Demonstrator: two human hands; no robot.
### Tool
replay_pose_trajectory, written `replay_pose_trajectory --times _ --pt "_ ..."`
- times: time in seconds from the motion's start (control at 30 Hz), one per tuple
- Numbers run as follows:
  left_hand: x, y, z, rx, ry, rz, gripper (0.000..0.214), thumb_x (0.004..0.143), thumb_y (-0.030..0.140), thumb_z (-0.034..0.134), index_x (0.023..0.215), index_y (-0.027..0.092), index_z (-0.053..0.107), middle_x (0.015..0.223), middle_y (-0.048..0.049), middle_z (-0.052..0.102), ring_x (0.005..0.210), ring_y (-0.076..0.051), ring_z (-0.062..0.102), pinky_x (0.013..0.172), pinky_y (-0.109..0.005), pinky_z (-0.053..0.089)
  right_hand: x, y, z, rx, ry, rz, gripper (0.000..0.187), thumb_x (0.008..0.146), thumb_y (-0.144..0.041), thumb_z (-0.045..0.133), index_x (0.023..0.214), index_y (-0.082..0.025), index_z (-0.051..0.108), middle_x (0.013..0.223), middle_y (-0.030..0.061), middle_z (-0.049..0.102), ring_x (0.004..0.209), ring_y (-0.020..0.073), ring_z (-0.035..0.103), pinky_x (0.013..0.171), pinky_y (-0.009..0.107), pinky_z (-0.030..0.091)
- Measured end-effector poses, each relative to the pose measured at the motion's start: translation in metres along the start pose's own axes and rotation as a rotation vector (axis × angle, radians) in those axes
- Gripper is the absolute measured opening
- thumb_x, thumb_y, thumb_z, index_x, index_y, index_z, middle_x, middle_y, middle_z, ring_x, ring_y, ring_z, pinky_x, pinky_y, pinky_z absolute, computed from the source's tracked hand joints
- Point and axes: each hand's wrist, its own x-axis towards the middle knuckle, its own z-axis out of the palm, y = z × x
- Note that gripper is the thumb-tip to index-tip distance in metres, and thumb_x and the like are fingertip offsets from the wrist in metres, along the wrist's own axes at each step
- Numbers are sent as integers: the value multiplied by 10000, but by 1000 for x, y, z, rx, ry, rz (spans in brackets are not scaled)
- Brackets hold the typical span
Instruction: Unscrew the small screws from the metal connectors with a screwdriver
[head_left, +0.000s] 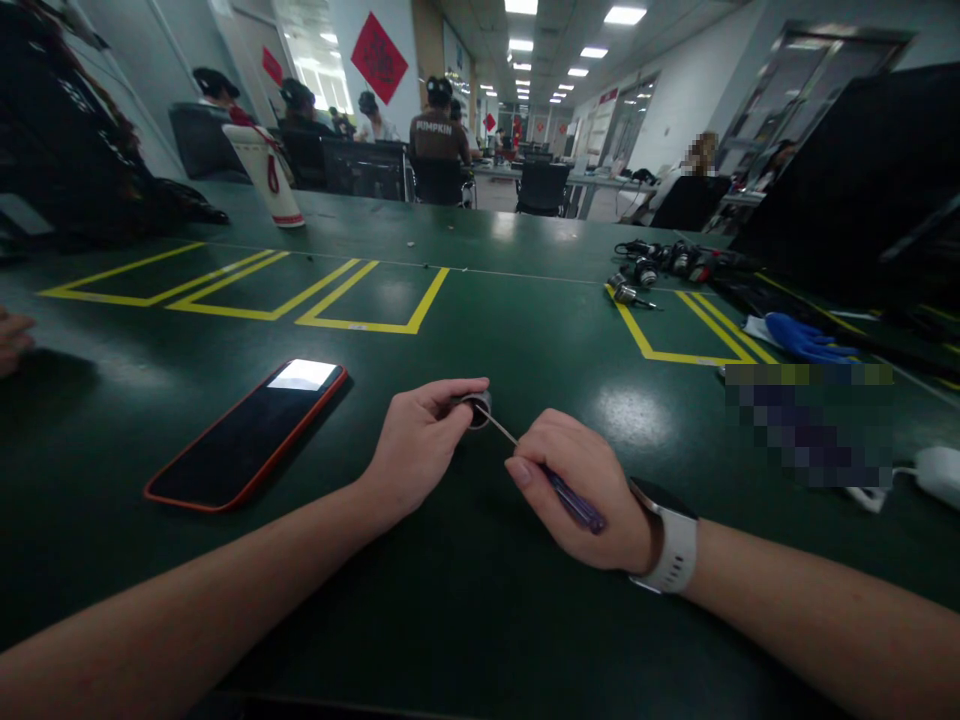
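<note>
Table (pixel 540 335) green, yellow-taped; office (pixel 649 125) beyond. Cup (pixel 270 180) far left, contents hidden. Near centre, left hand (pixel 412 440) pinches ring (pixel 484 400); right hand (pixel 581 475) grips screwdriver (pixel 572 500), tip apparently inside ring.

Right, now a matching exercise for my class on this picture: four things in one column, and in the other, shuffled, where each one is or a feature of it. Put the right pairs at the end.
Things
1. Phone
2. Thin-shafted tool
3. Watch
4. Round hollow part

Places and features
A. Has a white strap
B. Held in the left hand
C. Lies on the green table
D. Held in the right hand

Right pairs
1-C
2-D
3-A
4-B
</note>
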Motion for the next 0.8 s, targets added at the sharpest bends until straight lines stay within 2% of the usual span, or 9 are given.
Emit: replay_pose_trajectory --times 0.07,0.13,0.27,0.4,0.47,0.53,0.6,0.67,0.8 --pt "0 -2 -1 -10 -19 8 249 758 179 583 984 165 689 1036 -72 702 929 -210 654 870 -382 509 -2 1 -1 -10 45 -49 95 869 -180 465 776 -194 479 669 8 546 626 133 495 616 300 423" --pt "-1 -3 1 -28 -41 17 243 760 172 576 979 167 680 1056 -69 694 943 -206 649 890 -382 498 -2 4 -1 -52 66 -46 45 845 -169 508 831 -199 478 777 32 599 722 153 543 686 327 449" --pt "-8 -2 9 -120 -139 -6 384 731 112 588 1108 185 589 1161 -70 643 1078 -214 595 921 -368 481 0 14 4 -153 -73 20 190 780 -149 599 927 -194 488 1065 81 613 1008 218 526 850 395 450" --pt "-14 2 14 -148 -222 -75 521 722 106 610 1217 214 486 1287 -94 551 1140 -230 558 897 -351 497 3 23 5 -217 -193 -35 118 817 -129 539 916 -184 506 1031 80 618 1000 213 526 818 365 476" --pt "-13 3 14 -154 -226 -64 546 728 107 613 1238 230 462 1326 -92 515 1145 -228 556 919 -355 484 6 32 0 -259 -173 -73 110 831 -118 501 919 -184 507 1052 92 609 1026 215 521 848 376 467" --pt "-12 3 12 -152 -221 -59 551 737 110 612 1248 242 452 1362 -90 478 1154 -230 549 929 -367 478 8 48 -10 -323 -97 -48 109 833 -111 484 910 -185 505 1065 103 604 1048 220 520 883 391 449" --pt "-11 1 9 -137 -224 -73 536 744 121 614 1243 242 461 1380 -95 459 1157 -237 547 925 -377 479 10 73 -24 -440 -10 56 104 822 -122 490 897 -193 502 1062 108 604 1038 232 532 896 412 437" --pt "-10 -1 8 -125 -243 -85 501 751 138 615 1225 239 487 1369 -102 471 1135 -240 563 917 -387 482 10 103 -42 -632 53 290 98 800 -155 515 884 -205 501 1062 98 600 1013 239 545 885 390 435" --pt "-7 -7 9 -123 -295 -51 407 762 152 608 1158 229 554 1307 -96 532 1098 -233 586 920 -401 482 4 156 -78 -798 192 569 189 772 -108 467 951 -159 503 1002 171 591 959 306 536 821 426 414"
